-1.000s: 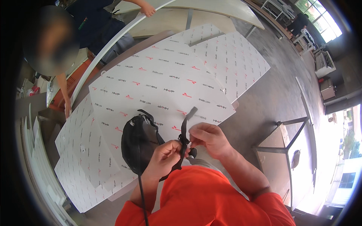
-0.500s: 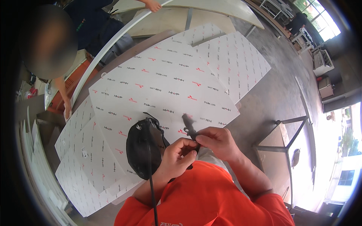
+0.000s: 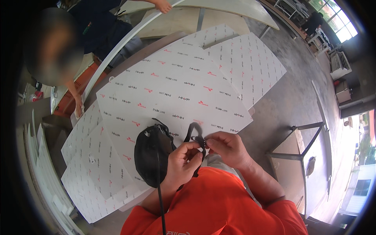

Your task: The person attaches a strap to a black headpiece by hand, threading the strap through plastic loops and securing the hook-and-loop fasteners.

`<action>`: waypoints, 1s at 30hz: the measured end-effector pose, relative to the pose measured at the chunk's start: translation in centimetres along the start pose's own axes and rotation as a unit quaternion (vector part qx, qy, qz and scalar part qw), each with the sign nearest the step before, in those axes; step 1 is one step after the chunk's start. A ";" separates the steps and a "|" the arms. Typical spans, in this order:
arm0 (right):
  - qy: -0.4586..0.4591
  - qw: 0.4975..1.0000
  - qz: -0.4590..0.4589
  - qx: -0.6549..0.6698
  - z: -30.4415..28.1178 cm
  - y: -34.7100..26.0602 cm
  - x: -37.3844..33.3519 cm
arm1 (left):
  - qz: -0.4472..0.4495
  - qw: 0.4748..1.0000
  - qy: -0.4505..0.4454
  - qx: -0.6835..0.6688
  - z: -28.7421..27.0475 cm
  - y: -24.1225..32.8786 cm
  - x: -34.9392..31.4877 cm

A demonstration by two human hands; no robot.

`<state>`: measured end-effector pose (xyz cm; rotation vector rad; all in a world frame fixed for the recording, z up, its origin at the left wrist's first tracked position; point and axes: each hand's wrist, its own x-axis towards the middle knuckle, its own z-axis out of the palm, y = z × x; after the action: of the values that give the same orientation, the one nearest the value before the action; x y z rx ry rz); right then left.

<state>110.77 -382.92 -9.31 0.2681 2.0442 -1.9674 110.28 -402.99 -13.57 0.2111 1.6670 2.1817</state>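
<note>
Close in front of my body, my left hand [image 3: 182,161] and my right hand [image 3: 228,149] are near each other, fingers pinched on a black strap [image 3: 188,135]. The strap rises above my fingers in a loop, and a small dark buckle [image 3: 199,139] shows at my fingertips. How the strap passes through the buckle is too small to tell. Just left of my left hand, a black fabric bag [image 3: 145,158] with a zip is in front of the printed white panels [image 3: 164,103]. A thin black cord [image 3: 161,207] runs down over the bag and past my left forearm.
Across the panels at the far left, a person holds a long white strip [image 3: 102,64] with both hands. White boards [image 3: 39,172] stand on edge at left. A dark metal frame [image 3: 286,155] is at right, on the grey floor. Another person [image 3: 313,21] is far back.
The strap beyond my fingers now stands as an open loop instead of a blurred end. My hands stay close together. The view has shifted slightly.
</note>
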 end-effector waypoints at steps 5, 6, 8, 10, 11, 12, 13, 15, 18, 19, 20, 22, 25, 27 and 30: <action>-0.013 0.998 0.008 0.065 -0.6 0.0 0.6 | -0.013 0.999 -0.028 0.040 0.2 0.5 0.4; -0.009 0.999 0.004 0.049 -0.9 0.2 0.6 | -0.015 0.998 -0.028 0.057 0.2 0.7 0.5; -0.002 1.000 -0.003 0.015 -1.3 0.5 0.6 | -0.013 0.993 -0.031 0.116 0.2 1.0 0.6; 0.017 1.000 -0.025 0.007 -1.4 0.3 0.5 | -0.004 0.979 -0.039 0.198 -0.3 1.3 0.8; 0.026 0.999 -0.036 0.003 -1.5 0.2 0.4 | -0.011 0.977 -0.060 0.206 -0.5 1.6 1.0; 0.019 0.999 -0.025 0.005 -1.6 0.1 0.4 | -0.019 0.974 -0.081 0.213 -0.7 2.0 1.3; 0.012 1.000 -0.015 0.006 -1.8 0.0 0.3 | -0.026 0.970 -0.101 0.220 -0.9 2.3 1.6; 0.002 1.000 0.002 0.005 -2.1 -0.3 0.2 | -0.010 0.972 -0.105 0.209 -1.2 2.1 1.9; -0.007 1.000 0.004 0.005 -2.3 -1.0 0.0 | 0.012 0.977 -0.105 0.183 -0.8 1.8 2.1; -0.009 1.000 -0.006 0.010 -2.1 -1.2 0.0 | 0.019 0.979 -0.102 0.173 -0.4 1.7 2.0; -0.010 1.000 -0.016 0.014 -1.9 -1.4 -0.1 | 0.016 0.982 -0.093 0.163 -0.1 1.8 2.0; -0.006 1.000 -0.017 -0.006 -1.9 -1.5 -0.2 | 0.009 0.987 -0.076 0.141 0.5 1.8 2.0; 0.009 0.998 -0.038 -0.051 -1.6 -1.7 -0.6 | 0.007 0.988 -0.060 0.140 1.4 2.1 2.0; 0.008 0.994 -0.048 -0.095 -1.7 -1.9 -0.7 | 0.031 0.982 -0.018 0.184 2.3 3.1 1.8; 0.003 0.991 -0.069 -0.116 -2.0 -2.1 -0.5 | 0.110 0.967 0.015 0.231 2.9 2.3 2.1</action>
<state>110.44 -381.03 -7.10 0.0822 2.3256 -1.7798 108.87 -400.04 -10.78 0.5119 2.2462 1.9100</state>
